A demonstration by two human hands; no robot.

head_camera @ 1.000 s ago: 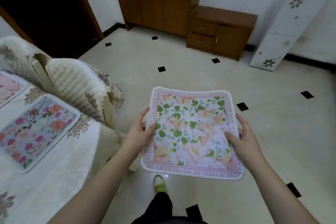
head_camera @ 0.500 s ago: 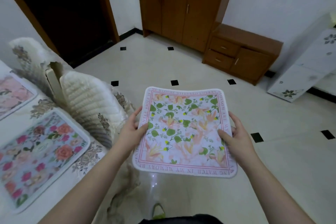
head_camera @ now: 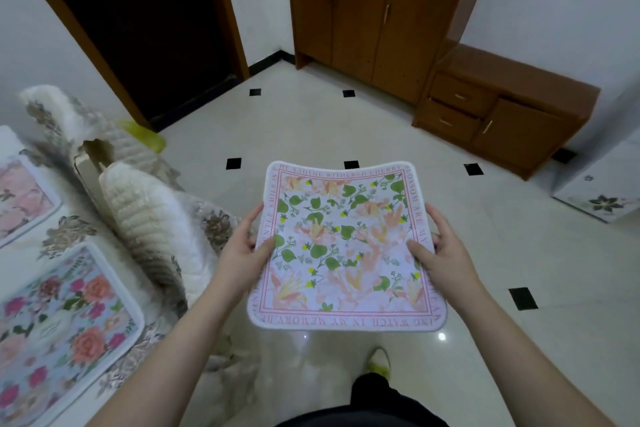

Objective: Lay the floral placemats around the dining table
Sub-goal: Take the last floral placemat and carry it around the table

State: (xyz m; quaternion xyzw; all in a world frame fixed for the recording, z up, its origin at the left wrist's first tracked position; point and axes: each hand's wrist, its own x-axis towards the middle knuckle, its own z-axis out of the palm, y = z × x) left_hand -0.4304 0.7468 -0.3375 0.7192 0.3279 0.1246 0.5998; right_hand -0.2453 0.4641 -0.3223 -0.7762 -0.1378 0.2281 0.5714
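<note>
Floral placemat (head_camera: pixel 346 250) front and centre in the head view, and we see it held out flat in the air above the pale tiled floor (head_camera: pixel 519 253), its pink lettered border all the way round, green leaves and peach blossoms inside. The left hand (head_camera: pixel 242 253) grips the left edge, thumb curled on top and fingers tucked beneath; the right hand (head_camera: pixel 441 260) pinches the right edge the same way. Over at the left we have the dining table (head_camera: pixel 52 236) under its cream cloth, with a rose-patterned placemat (head_camera: pixel 59 329) lying flat on it and a pink placemat (head_camera: pixel 20 198) beyond, cut off by the frame edge. Two chairs (head_camera: pixel 149 218) in quilted cream covers stand against the table, between it and the held mat. Ahead stand a wooden wardrobe (head_camera: pixel 374 10) and a low wooden cabinet (head_camera: pixel 502 111).
</note>
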